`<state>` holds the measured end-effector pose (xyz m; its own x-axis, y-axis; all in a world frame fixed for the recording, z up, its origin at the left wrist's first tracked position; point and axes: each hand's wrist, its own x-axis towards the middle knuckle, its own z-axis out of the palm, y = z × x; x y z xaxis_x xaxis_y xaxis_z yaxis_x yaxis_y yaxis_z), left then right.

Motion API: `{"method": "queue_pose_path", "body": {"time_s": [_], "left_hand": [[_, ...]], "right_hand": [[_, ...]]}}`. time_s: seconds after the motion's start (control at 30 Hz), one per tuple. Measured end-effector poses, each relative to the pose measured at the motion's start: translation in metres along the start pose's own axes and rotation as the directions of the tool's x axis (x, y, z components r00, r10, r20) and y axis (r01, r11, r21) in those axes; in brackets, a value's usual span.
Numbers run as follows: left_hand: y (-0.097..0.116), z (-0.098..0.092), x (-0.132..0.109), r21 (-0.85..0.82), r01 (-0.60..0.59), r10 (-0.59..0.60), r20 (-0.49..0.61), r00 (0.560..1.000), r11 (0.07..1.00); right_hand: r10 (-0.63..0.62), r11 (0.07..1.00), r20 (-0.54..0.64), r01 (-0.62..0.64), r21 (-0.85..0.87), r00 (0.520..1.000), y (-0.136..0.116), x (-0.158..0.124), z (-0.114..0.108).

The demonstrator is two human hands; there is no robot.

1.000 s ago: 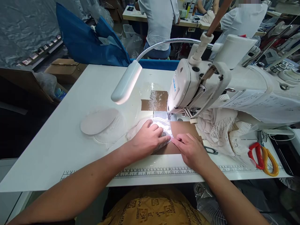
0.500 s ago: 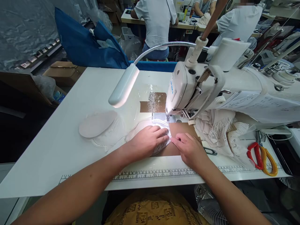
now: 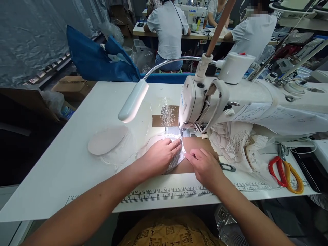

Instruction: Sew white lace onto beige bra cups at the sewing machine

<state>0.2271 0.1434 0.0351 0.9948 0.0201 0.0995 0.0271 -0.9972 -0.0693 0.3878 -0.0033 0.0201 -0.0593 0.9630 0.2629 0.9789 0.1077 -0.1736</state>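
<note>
We press our left hand (image 3: 160, 155) flat on the white lace piece (image 3: 174, 160), fingers together and spread over the cloth, just near of the needle of the sewing machine (image 3: 230, 102). Our right hand (image 3: 205, 165) lies just right of it on the brown patch (image 3: 198, 145), fingers (image 3: 191, 156) close together and touching the lace edge. The piece rests on the white counter (image 3: 77, 171) under the lamp (image 3: 133, 100). Red and yellow scissors (image 3: 285, 169) lie far right.

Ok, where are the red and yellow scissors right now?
In the head view, the scissors lie on the white table's far right, beside the lace pile, under the sewing machine's arm, well right of the right hand.
</note>
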Motion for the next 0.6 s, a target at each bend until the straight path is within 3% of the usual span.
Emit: {"method": "queue_pose_path", "body": {"time_s": [0.3, 0.43, 0.6], "left_hand": [[-0.004, 0.0, 0.0, -0.164, 0.078, -0.088, -0.055, 0.995, 0.983], [-0.012, -0.001, 0.004, -0.182, 0.074, -0.078, -0.018, 0.997, 0.981], [-0.029, 0.001, 0.011, -0.172, 0.059, -0.054, 0.034, 0.998, 0.983]], "right_hand": [[0.02, 1.0, 0.029, -0.02, 0.002, 0.999, -0.001, 0.002, -0.002], [0.024, 1.0, 0.06, -0.025, 0.019, 0.998, 0.0, 0.007, -0.003], [0.053, 0.999, 0.196, -0.054, 0.001, 0.979, 0.003, 0.024, -0.011]]}}
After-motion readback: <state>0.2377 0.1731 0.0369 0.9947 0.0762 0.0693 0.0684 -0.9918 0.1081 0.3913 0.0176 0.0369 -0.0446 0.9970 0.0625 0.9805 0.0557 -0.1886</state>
